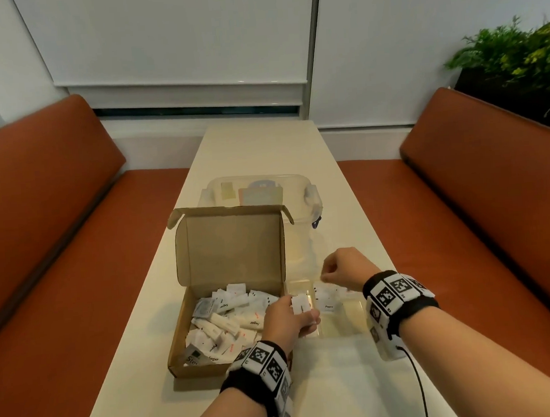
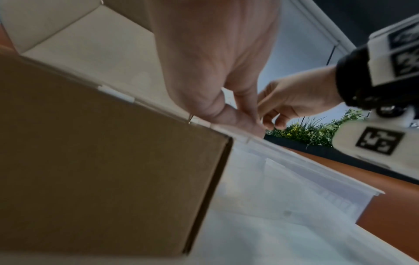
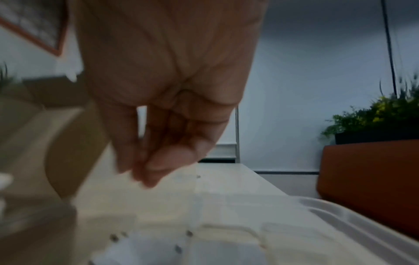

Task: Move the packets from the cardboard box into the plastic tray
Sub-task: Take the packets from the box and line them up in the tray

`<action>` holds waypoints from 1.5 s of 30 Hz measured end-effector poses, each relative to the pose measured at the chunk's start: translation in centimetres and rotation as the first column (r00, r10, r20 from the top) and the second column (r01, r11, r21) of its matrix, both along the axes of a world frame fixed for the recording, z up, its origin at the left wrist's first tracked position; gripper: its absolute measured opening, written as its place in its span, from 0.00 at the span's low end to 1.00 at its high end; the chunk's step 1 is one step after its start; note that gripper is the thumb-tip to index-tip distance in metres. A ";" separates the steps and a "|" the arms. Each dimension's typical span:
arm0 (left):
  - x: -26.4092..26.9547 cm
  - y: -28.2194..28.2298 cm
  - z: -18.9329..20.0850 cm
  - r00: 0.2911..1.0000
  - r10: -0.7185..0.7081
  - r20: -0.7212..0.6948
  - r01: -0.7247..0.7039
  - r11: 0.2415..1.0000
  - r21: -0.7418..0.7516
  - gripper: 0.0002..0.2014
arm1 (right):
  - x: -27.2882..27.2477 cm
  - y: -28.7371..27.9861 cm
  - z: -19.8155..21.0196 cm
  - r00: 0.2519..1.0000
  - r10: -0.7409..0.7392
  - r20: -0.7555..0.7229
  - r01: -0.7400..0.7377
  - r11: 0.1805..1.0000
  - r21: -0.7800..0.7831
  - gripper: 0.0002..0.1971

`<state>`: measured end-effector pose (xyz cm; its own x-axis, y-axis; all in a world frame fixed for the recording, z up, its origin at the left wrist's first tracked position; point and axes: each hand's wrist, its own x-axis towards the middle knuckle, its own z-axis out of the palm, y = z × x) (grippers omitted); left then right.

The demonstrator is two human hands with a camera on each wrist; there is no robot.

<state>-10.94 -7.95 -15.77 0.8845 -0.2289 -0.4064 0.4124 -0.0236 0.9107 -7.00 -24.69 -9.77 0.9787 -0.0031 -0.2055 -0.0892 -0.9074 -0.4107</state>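
Note:
An open cardboard box (image 1: 190, 326) (image 2: 102, 161), its lid standing upright, holds a heap of white packets (image 1: 229, 320). Right beside it sits the clear plastic tray (image 1: 354, 319) (image 2: 294, 179) (image 3: 226, 233), with a few white packets (image 1: 329, 301) in its near-left part. My left hand (image 1: 302, 309) (image 2: 238, 114) pinches a white packet (image 1: 300, 304) over the seam between box and tray. My right hand (image 1: 326, 275) (image 3: 145, 170) (image 2: 272, 116) hovers above the tray with its fingertips bunched together. No packet shows between them.
Behind the box stands a clear lidded plastic container (image 1: 259, 190). The narrow cream table (image 1: 263, 144) runs away from me between two orange benches (image 1: 58, 221) (image 1: 492, 195). A potted plant (image 1: 515, 48) is at the far right. A black cable (image 1: 420, 389) hangs from my right wrist.

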 end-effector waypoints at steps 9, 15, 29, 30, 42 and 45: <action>-0.6 -0.6 1.5 0.994 -0.106 0.021 0.106 0.994 0.001 0.18 | -1.7 2.1 0.0 0.981 0.134 -0.144 -0.088 0.953 0.289 0.04; -0.7 0.1 1.4 0.996 0.083 0.015 -0.082 0.996 -0.031 0.10 | -2.6 0.6 -0.2 0.994 0.005 -0.113 0.030 0.951 0.309 0.08; -0.9 -0.8 1.5 0.955 -0.032 0.293 -0.048 0.964 0.262 0.05 | -3.7 0.5 0.1 0.997 -0.079 -0.008 0.079 0.996 0.035 0.02; -1.0 -0.7 1.2 0.940 -0.068 0.333 -0.059 0.933 0.355 0.06 | -3.6 0.4 0.1 0.994 -0.109 0.005 0.109 0.994 -0.003 0.01; 0.4 1.2 1.0 0.953 -0.068 0.296 -0.165 0.702 0.693 0.12 | -2.2 2.0 -1.5 0.994 -0.081 -0.070 0.061 0.967 -0.246 0.06; 0.5 1.2 1.0 0.958 -0.078 0.275 -0.140 0.709 0.691 0.10 | -2.1 2.2 -1.6 0.993 -0.071 -0.096 0.039 0.954 -0.297 0.11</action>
